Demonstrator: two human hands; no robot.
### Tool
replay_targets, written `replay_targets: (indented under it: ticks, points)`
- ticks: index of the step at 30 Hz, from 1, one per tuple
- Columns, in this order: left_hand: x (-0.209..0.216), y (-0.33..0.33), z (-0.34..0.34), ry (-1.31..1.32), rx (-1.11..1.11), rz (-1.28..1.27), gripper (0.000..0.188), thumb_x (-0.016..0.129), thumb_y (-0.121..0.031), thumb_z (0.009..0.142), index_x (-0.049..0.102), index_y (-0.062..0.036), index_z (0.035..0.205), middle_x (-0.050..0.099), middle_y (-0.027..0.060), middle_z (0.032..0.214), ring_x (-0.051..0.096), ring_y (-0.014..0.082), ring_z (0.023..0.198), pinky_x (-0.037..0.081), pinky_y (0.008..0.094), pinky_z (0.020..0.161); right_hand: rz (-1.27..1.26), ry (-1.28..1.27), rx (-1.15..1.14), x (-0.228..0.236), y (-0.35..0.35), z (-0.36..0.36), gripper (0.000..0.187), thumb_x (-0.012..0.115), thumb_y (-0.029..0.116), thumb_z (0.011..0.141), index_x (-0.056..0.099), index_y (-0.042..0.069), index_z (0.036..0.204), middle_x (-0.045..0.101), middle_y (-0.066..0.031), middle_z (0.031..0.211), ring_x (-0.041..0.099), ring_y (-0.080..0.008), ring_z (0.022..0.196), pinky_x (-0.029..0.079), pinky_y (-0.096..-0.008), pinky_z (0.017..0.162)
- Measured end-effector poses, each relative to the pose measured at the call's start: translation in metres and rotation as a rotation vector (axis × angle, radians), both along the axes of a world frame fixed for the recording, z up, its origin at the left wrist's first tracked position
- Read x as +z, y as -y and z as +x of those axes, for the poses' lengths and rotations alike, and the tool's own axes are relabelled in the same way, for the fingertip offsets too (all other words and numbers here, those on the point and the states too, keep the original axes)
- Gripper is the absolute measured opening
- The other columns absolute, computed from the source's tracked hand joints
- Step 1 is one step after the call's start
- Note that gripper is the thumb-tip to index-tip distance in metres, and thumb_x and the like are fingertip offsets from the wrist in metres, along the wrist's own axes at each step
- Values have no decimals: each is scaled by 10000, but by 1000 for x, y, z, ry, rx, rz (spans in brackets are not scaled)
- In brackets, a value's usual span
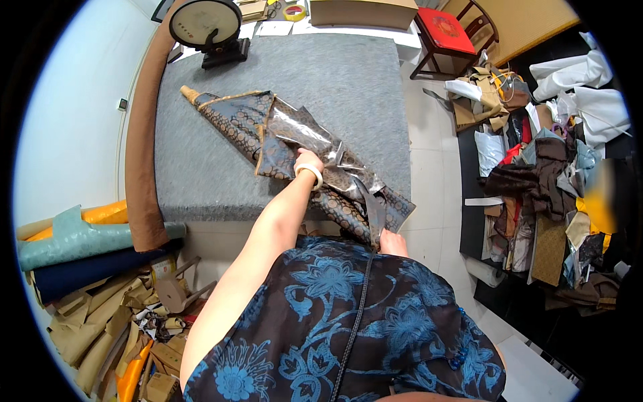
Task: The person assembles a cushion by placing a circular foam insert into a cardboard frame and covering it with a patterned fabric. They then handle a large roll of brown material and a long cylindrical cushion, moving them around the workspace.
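Note:
A roll of dark fabric [234, 130] with brownish round motifs lies slantwise across a grey felt-covered table [221, 181]. Its tan core end points to the far left, and a loose flap is folded over the middle. Clear plastic wrap [301, 130] covers part of it. My left hand [309, 161], with a white bangle on the wrist, is closed on the fabric and plastic mid-roll. Close to my body, at the roll's near right end, my right hand [394, 242] is closed beside a dark grey strip [372, 208] and seems to grip it; its fingertips are partly hidden.
A brown roll [144, 134] stretches along the table's left edge. At the back stand a round framed ornament [205, 23], yellow tape [294, 12] and a cardboard box [362, 12]. A red-seated chair [445, 30] and heaped fabric scraps [536, 167] lie right; rolls and paper scraps crowd the lower left.

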State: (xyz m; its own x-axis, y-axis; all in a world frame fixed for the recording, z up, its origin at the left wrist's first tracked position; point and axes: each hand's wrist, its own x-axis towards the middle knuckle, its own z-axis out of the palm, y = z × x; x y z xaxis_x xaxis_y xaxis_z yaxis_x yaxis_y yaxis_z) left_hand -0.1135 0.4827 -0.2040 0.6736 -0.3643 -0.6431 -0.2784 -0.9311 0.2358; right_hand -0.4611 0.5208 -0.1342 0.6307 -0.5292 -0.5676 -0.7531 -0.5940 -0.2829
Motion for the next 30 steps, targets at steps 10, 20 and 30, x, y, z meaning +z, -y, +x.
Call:
replay_targets:
  ticks: [10, 20, 30]
  points:
    - [106, -53, -20, 159, 94, -1108, 172, 540, -85, 886, 619, 2, 1012, 679, 250, 921, 669, 392, 838, 513, 483, 767, 110, 197, -177, 17, -14, -1, 856, 855, 250, 638, 437, -63, 1316, 686, -261, 949, 662, -444, 934, 543, -490, 827]
    - [188, -367, 41, 1435, 453, -849, 594, 542, -395, 968, 512, 110, 1279, 510, 273, 1341, 577, 339, 1124, 500, 441, 956, 838, 62, -204, 5, 47, 28, 998, 694, 650, 798, 398, -25, 1471, 443, -190, 1491, 421, -282, 1376, 318, -382, 1144]
    - [280, -375, 28, 353, 1177, -1804, 566, 361, -365, 920, 529, 19, 1300, 545, 171, 1324, 565, 324, 1162, 458, 456, 1006, 667, -54, -191, -71, 22, 166, 1019, 725, 731, 652, 532, 73, 1405, 508, -167, 1447, 469, -305, 1342, 383, -438, 1094]
